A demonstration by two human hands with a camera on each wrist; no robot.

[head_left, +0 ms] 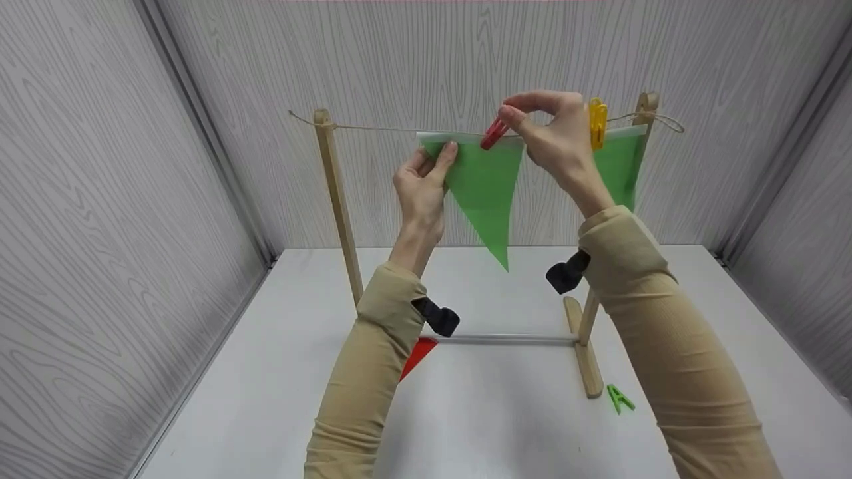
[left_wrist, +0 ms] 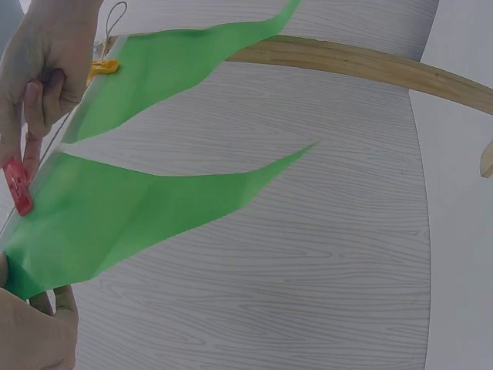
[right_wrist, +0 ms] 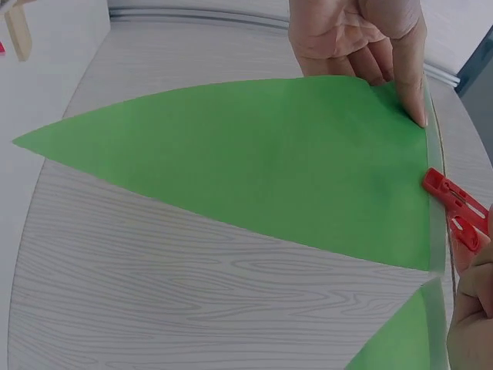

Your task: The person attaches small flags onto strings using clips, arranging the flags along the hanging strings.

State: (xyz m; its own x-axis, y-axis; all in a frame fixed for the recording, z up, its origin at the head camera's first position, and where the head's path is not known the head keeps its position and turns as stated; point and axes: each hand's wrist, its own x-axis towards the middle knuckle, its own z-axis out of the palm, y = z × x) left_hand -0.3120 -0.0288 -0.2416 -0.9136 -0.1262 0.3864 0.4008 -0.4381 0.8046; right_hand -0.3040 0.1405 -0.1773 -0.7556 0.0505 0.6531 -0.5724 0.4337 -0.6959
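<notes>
A green triangular pennant (head_left: 489, 193) with a white top band hangs point down at the string (head_left: 379, 128). My left hand (head_left: 423, 189) pinches its upper left corner, thumb in front and fingers behind. In my right hand (head_left: 556, 133), thumb and fingertips pinch a red clothespin (head_left: 492, 134), whose jaws sit at the pennant's top edge. The right wrist view shows the red clothespin (right_wrist: 454, 202) tilted across the white band. Just right of that hand, a yellow clothespin (head_left: 598, 124) stands on the string at a second green pennant (head_left: 619, 166), partly hidden by the right hand and wrist.
Two wooden posts hold up the string, a left post (head_left: 341, 213) and a right post (head_left: 644, 110). A pale rod (head_left: 506, 339) joins the stand near the wooden foot (head_left: 584, 352). A red pennant (head_left: 416, 356) lies partly under the left forearm. A green clothespin (head_left: 620, 398) lies at right.
</notes>
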